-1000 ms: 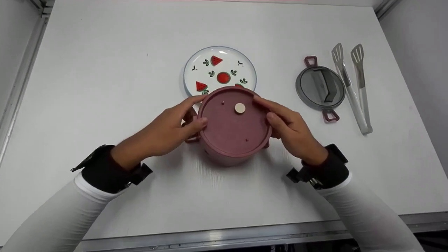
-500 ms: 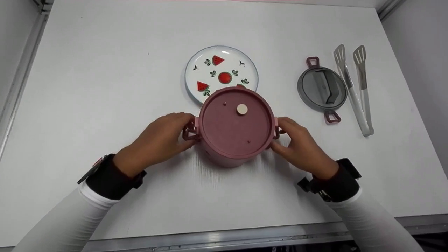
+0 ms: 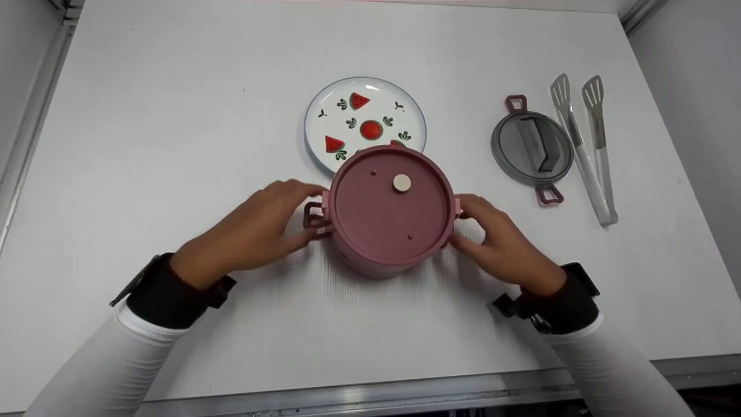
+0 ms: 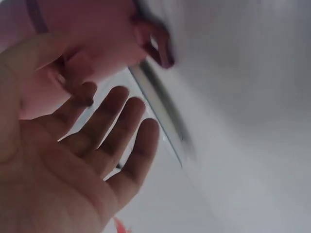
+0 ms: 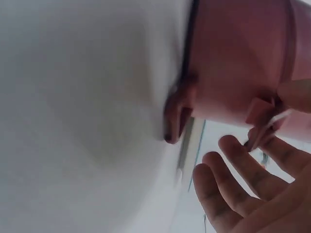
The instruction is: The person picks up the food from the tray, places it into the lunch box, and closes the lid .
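A dusty-pink round pot (image 3: 376, 271) stands in front of the plate, topped by a flat lid (image 3: 388, 214) with a cream button. My left hand (image 3: 249, 231) is at its left side, index finger above and thumb below the side loop (image 3: 313, 216). In the left wrist view, those fingers are loosely spread beside a side clip (image 4: 77, 68). My right hand (image 3: 498, 243) is at the opposite side, index finger and thumb around the clip there (image 3: 458, 207). The right wrist view shows its index fingertip at that clip, the other fingers relaxed.
Behind the pot, a white plate (image 3: 370, 87) with watermelon pictures is partly covered by it. On the right lie a round grey see-through lid (image 3: 529, 147) with maroon loops and slotted metal tongs (image 3: 590, 168). A metal edge (image 3: 353, 395) borders the white table's front.
Both hands have dropped from the lid's rim to the pot's sides. Over the last half second my left fingers have loosened and drawn slightly left. The pot has stayed nearly in place.
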Motion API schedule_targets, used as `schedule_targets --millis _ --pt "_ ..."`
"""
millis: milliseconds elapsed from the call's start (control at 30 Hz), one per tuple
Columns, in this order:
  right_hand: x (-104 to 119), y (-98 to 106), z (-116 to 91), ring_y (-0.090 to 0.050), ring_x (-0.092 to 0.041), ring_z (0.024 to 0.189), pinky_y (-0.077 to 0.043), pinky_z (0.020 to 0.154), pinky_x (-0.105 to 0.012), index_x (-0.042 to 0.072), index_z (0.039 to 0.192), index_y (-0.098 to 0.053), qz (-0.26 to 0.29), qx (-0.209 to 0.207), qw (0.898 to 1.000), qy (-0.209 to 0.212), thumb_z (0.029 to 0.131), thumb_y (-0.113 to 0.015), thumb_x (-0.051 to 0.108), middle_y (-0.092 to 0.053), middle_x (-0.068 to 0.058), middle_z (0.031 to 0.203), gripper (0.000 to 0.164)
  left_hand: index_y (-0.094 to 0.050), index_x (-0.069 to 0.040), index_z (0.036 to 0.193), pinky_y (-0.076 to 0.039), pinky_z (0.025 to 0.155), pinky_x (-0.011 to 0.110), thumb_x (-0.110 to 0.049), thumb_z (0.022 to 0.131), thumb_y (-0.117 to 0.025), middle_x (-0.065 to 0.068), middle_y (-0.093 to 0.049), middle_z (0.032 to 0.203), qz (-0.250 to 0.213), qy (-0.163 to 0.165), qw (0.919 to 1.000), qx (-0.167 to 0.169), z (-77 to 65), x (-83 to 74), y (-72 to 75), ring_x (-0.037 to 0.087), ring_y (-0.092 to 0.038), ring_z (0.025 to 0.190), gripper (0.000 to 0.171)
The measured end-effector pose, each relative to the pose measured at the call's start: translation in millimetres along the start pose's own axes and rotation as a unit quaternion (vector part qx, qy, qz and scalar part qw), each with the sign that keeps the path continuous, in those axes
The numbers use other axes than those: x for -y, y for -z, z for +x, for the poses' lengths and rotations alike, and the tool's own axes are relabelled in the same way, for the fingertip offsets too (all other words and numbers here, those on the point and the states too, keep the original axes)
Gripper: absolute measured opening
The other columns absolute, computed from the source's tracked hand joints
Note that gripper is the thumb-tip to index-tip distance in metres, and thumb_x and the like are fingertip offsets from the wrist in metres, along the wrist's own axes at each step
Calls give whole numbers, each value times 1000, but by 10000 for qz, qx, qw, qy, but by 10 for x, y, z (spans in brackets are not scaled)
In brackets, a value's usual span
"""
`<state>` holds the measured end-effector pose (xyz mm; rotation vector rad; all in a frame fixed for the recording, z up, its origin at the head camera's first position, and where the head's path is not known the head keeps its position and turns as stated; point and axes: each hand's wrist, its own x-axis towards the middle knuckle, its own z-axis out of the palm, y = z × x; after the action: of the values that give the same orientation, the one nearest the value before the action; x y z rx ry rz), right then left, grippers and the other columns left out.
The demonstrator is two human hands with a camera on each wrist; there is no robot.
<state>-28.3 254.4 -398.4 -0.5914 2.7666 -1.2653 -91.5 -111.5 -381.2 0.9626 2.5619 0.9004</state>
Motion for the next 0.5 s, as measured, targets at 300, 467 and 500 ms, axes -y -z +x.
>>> schedule_targets --millis 300,467,500 --pt "64 -174 378 -53 -20 132 -44 107 -31 13 147 -49 2534 -1477 9531 -747 109 -37 23 -57 -10 140 41 -52 -12 143 -34 115 41 -34 108 -29 -1 -58 139 -2926 27 9438 -1536 385 -117 -115 13 -49 132 47" --pt "89 -316 559 -52 -24 134 -48 104 -31 8 149 -44 3665 -1243 9176 -912 109 -32 34 -55 -10 143 49 -55 -12 141 -39 112 44 -38 108 -12 2 -62 134 -3746 183 9151 -1481 589 -112 -308 13 -53 129 61" --pt "93 -340 576 -52 -23 134 -47 105 -30 8 148 -46 3678 -1187 9184 -843 109 -32 35 -56 -10 142 50 -56 -12 141 -39 112 43 -40 107 -10 2 -62 134 -3926 195 9089 -1391 606 -105 -339 13 -54 129 63"
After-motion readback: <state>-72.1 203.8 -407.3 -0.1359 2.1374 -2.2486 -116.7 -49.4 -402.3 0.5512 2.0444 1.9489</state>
